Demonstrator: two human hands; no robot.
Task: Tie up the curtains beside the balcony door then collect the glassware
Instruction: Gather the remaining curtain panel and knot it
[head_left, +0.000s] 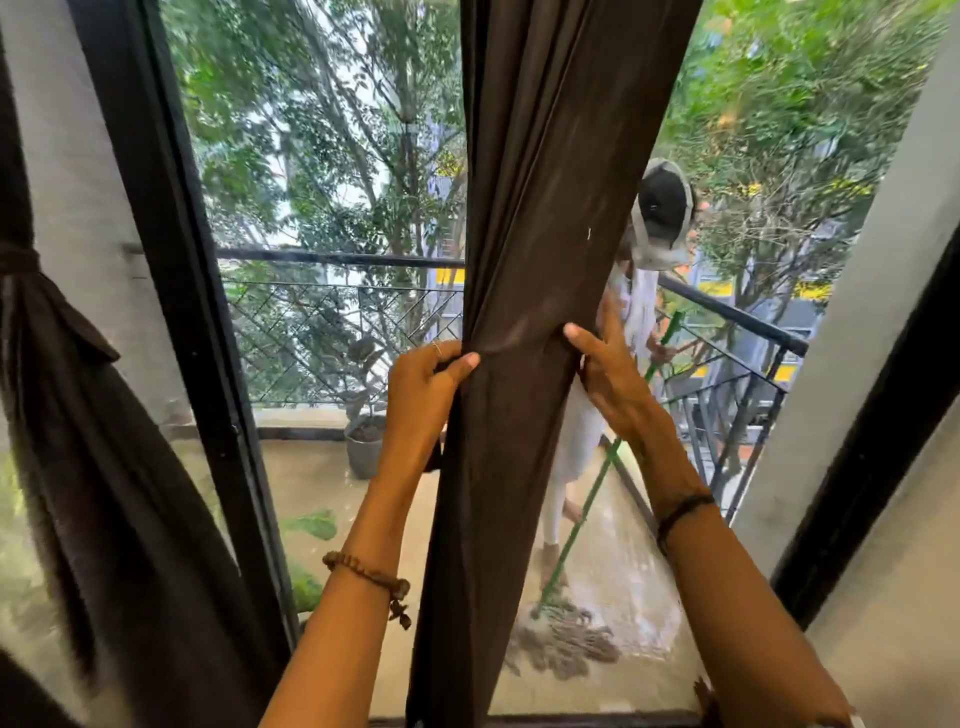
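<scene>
A dark brown curtain (540, 218) hangs gathered into a narrow column in front of the glass balcony door. My left hand (423, 389) grips its left edge at mid height, thumb across the front. My right hand (605, 369) wraps the right edge at the same height, thumb on the front and fingers behind the cloth. A second brown curtain (93, 457) at the far left hangs tied with a band (18, 260). No glassware is in view.
The black door frame (208, 364) stands between the two curtains. Outside on the balcony a person in white (644, 312) sweeps with a green-handled broom (566, 551). A potted plant (363, 441) stands by the railing (337, 257). A white wall (883, 623) rises at right.
</scene>
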